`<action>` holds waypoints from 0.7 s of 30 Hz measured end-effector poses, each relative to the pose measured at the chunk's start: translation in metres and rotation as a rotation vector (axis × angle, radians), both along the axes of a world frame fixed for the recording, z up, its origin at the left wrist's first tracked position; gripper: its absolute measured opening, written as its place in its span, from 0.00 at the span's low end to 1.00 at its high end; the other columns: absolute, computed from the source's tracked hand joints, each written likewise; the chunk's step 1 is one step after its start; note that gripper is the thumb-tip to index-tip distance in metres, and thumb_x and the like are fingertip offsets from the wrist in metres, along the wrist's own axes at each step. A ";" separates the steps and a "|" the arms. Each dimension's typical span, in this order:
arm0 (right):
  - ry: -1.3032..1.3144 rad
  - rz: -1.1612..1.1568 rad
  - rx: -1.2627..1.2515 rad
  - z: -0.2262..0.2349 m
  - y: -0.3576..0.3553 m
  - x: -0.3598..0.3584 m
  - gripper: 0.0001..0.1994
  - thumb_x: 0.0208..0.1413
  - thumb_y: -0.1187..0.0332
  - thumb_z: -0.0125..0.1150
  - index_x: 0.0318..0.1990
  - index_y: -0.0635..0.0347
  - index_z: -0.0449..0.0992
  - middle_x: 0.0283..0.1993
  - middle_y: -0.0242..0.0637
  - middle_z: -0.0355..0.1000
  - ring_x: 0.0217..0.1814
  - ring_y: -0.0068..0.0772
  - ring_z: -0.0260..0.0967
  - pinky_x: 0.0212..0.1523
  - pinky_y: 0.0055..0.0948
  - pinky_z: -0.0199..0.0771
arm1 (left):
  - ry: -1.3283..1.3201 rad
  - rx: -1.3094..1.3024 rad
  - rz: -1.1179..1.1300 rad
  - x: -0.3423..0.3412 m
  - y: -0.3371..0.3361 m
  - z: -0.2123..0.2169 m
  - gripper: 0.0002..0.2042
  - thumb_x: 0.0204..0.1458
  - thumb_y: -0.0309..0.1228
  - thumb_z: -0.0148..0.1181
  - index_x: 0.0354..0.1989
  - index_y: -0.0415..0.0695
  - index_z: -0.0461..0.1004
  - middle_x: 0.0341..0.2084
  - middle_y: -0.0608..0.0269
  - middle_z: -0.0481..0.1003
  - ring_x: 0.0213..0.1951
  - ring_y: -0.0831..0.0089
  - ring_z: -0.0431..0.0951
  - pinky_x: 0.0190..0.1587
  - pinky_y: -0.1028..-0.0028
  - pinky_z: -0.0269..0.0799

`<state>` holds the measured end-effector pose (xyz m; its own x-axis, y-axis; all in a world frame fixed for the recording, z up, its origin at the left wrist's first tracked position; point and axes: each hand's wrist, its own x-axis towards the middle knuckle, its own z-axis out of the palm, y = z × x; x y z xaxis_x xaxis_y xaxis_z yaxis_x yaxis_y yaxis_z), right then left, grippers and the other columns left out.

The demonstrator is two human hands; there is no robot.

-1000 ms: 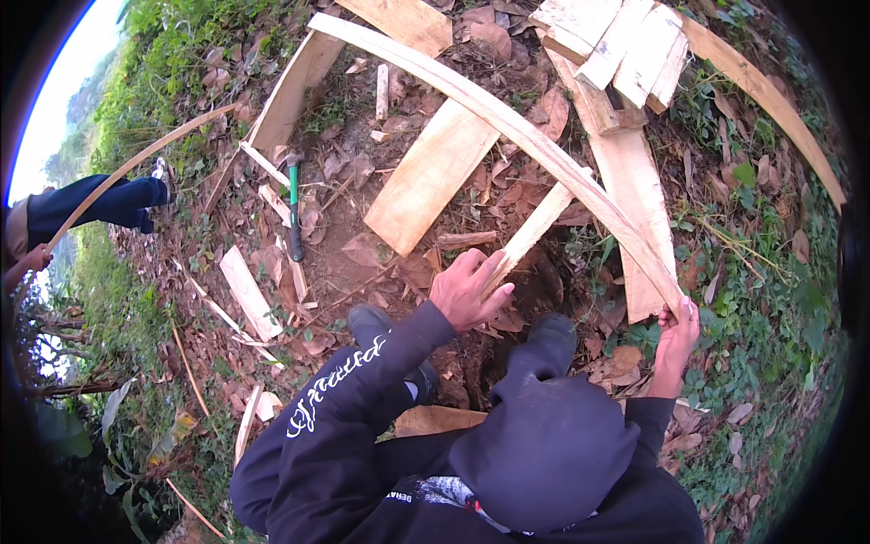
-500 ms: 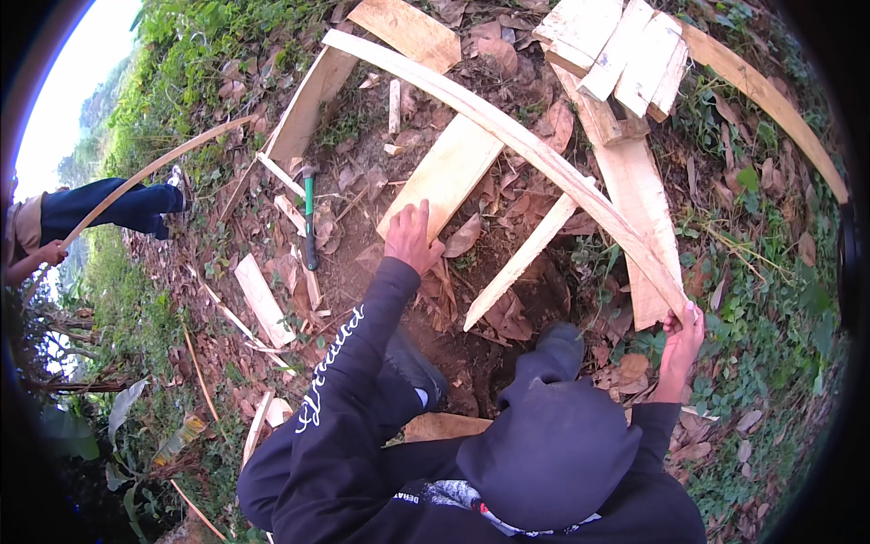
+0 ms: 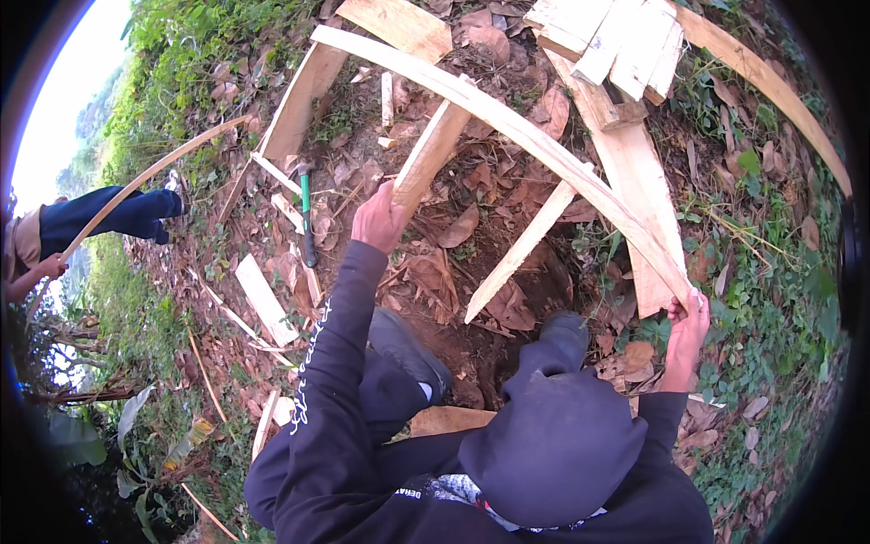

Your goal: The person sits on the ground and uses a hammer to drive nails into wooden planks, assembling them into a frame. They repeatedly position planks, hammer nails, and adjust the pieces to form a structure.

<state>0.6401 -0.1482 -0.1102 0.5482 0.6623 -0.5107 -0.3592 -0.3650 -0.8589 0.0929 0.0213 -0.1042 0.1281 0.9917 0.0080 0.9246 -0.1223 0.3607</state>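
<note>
My left hand [image 3: 379,220] is closed round the near end of a short wooden board [image 3: 433,152], which is tilted up on its edge. In my right hand [image 3: 689,317] is the near end of a long, thin wooden strip [image 3: 507,122]; it looks curved in this view and runs away to the far left, above the board's far end. A pointed wooden stake [image 3: 521,249] slants beneath the strip, between my two hands. Just past my right hand, a wide plank [image 3: 639,204] lies on the ground.
A hammer [image 3: 306,218] with a green and black handle lies left of my left hand. Cut wood blocks [image 3: 625,45] are stacked at the far right. Offcuts [image 3: 265,299] and dry leaves litter the ground. At the left edge, another person [image 3: 100,218] holds a long pole [image 3: 145,177].
My left hand has gone from resting on the flat board to gripping its end, and the board has turned up on edge and shifted left. My right hand keeps the strip.
</note>
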 end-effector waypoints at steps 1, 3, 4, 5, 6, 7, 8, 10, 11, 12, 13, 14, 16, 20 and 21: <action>0.003 0.002 -0.002 -0.001 0.001 0.000 0.15 0.66 0.58 0.59 0.49 0.61 0.69 0.35 0.37 0.74 0.31 0.22 0.70 0.32 0.20 0.69 | 0.004 0.011 0.006 0.003 0.000 -0.004 0.19 0.53 0.30 0.51 0.54 0.37 0.69 0.32 0.39 0.77 0.34 0.44 0.80 0.40 0.54 0.76; 0.009 0.006 -0.002 -0.004 0.002 0.001 0.15 0.66 0.58 0.59 0.49 0.61 0.69 0.35 0.37 0.74 0.31 0.22 0.70 0.33 0.20 0.69 | 0.013 0.040 0.011 0.003 0.000 -0.009 0.20 0.52 0.29 0.51 0.55 0.38 0.69 0.33 0.39 0.78 0.35 0.44 0.80 0.40 0.54 0.76; 0.010 0.010 -0.001 -0.006 0.001 0.001 0.15 0.66 0.58 0.59 0.49 0.61 0.69 0.35 0.37 0.74 0.31 0.22 0.70 0.33 0.20 0.69 | 0.018 0.057 0.011 0.000 0.002 -0.011 0.20 0.52 0.29 0.51 0.55 0.38 0.69 0.34 0.39 0.78 0.35 0.44 0.80 0.41 0.54 0.76; 0.012 0.014 0.000 -0.006 0.001 0.001 0.15 0.66 0.58 0.59 0.49 0.60 0.69 0.35 0.37 0.74 0.31 0.23 0.70 0.33 0.20 0.69 | 0.024 0.074 0.012 0.000 0.004 -0.010 0.21 0.52 0.29 0.51 0.56 0.39 0.69 0.35 0.39 0.78 0.36 0.44 0.80 0.41 0.54 0.76; 0.012 0.011 0.000 -0.006 0.001 0.001 0.15 0.66 0.59 0.59 0.49 0.60 0.69 0.35 0.37 0.74 0.31 0.23 0.70 0.33 0.20 0.69 | 0.012 0.086 -0.003 0.001 0.005 -0.008 0.19 0.54 0.31 0.52 0.55 0.40 0.69 0.35 0.40 0.79 0.36 0.44 0.80 0.40 0.54 0.76; 0.012 0.009 -0.001 -0.005 0.002 0.001 0.15 0.66 0.59 0.59 0.49 0.60 0.69 0.35 0.37 0.74 0.32 0.23 0.70 0.33 0.20 0.69 | 0.013 0.051 0.006 0.004 0.005 -0.008 0.19 0.55 0.33 0.53 0.54 0.40 0.69 0.34 0.40 0.79 0.35 0.44 0.80 0.40 0.54 0.76; 0.014 0.006 0.002 -0.005 0.002 0.001 0.15 0.66 0.59 0.59 0.49 0.60 0.69 0.35 0.37 0.74 0.32 0.23 0.70 0.33 0.20 0.69 | 0.016 0.019 0.014 0.008 0.006 -0.005 0.18 0.56 0.34 0.53 0.54 0.40 0.70 0.33 0.41 0.79 0.35 0.44 0.80 0.40 0.54 0.76; 0.020 0.003 0.015 -0.008 0.000 0.003 0.15 0.66 0.59 0.59 0.49 0.60 0.69 0.35 0.37 0.74 0.32 0.23 0.70 0.34 0.21 0.69 | 0.020 0.010 0.029 0.008 0.006 -0.008 0.17 0.58 0.36 0.54 0.53 0.40 0.71 0.32 0.41 0.79 0.34 0.45 0.80 0.39 0.54 0.76; 0.026 0.004 0.021 -0.009 0.001 0.002 0.15 0.66 0.59 0.59 0.49 0.60 0.69 0.35 0.37 0.74 0.32 0.24 0.71 0.34 0.21 0.69 | 0.025 0.034 0.039 0.005 0.006 -0.010 0.17 0.58 0.37 0.54 0.52 0.41 0.71 0.32 0.41 0.79 0.34 0.45 0.80 0.38 0.54 0.76; 0.025 0.008 0.015 -0.009 0.002 0.001 0.14 0.66 0.59 0.59 0.49 0.60 0.69 0.35 0.37 0.74 0.32 0.24 0.71 0.34 0.21 0.69 | 0.029 0.058 0.049 0.001 0.007 -0.012 0.17 0.59 0.38 0.54 0.52 0.41 0.71 0.31 0.42 0.79 0.34 0.45 0.81 0.38 0.54 0.76; 0.025 0.012 0.008 -0.008 0.003 0.001 0.14 0.66 0.59 0.58 0.49 0.60 0.69 0.35 0.36 0.73 0.32 0.24 0.71 0.34 0.21 0.69 | 0.038 0.043 0.063 -0.006 0.008 -0.012 0.16 0.59 0.38 0.54 0.51 0.41 0.71 0.32 0.41 0.79 0.33 0.45 0.81 0.37 0.53 0.76; 0.020 0.011 0.003 -0.007 0.003 0.001 0.14 0.66 0.59 0.58 0.49 0.60 0.69 0.35 0.36 0.73 0.33 0.24 0.71 0.34 0.21 0.69 | 0.042 0.031 0.074 -0.010 0.012 -0.009 0.16 0.59 0.38 0.55 0.51 0.42 0.71 0.32 0.41 0.79 0.33 0.45 0.80 0.37 0.53 0.76; 0.018 0.008 -0.005 -0.007 0.002 0.002 0.14 0.66 0.59 0.58 0.49 0.59 0.69 0.36 0.36 0.73 0.33 0.24 0.71 0.35 0.22 0.69 | 0.052 0.066 0.084 -0.016 0.018 -0.003 0.16 0.59 0.38 0.55 0.51 0.41 0.70 0.32 0.41 0.79 0.32 0.44 0.80 0.35 0.52 0.75; 0.014 0.022 -0.015 -0.009 0.000 0.005 0.15 0.66 0.58 0.58 0.50 0.60 0.69 0.36 0.36 0.74 0.33 0.24 0.71 0.35 0.22 0.69 | 0.034 0.041 0.067 -0.028 0.026 -0.002 0.16 0.59 0.37 0.55 0.50 0.41 0.70 0.32 0.40 0.78 0.35 0.43 0.80 0.38 0.52 0.74; 0.014 0.025 -0.011 -0.010 -0.001 0.005 0.16 0.67 0.57 0.57 0.50 0.60 0.69 0.36 0.36 0.74 0.33 0.24 0.71 0.35 0.22 0.69 | 0.041 0.052 0.055 -0.031 0.027 -0.005 0.16 0.59 0.37 0.55 0.51 0.40 0.70 0.32 0.40 0.78 0.35 0.42 0.80 0.38 0.52 0.74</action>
<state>0.6456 -0.1490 -0.1202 0.5248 0.6699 -0.5252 -0.3616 -0.3831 -0.8500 0.0618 0.0480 -0.1088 0.0744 0.9957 0.0559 0.9443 -0.0883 0.3171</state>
